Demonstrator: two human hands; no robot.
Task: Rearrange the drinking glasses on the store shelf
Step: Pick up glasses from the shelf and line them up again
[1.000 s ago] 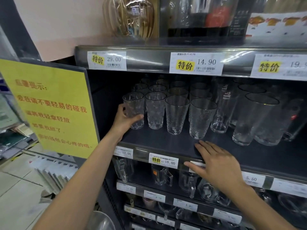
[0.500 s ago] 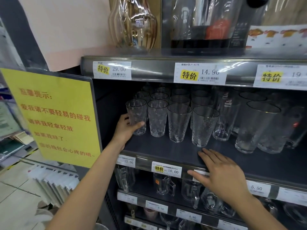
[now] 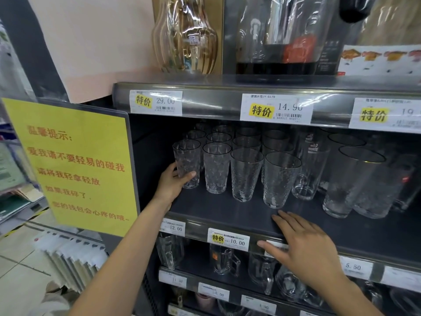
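From the head view, the left hand (image 3: 173,182) is gripping the leftmost textured glass (image 3: 187,164) low on its wall, at the shelf (image 3: 227,208) front; the right hand (image 3: 300,245) is resting flat, fingers straight, holding nothing. The glass is looking light, slippery, breakable.

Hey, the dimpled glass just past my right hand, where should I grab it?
Probably wrap the right hand around the dimpled glass low on its wall, coming from the open front: it tapers toward the base, so gaps to its neighbours are widest there.
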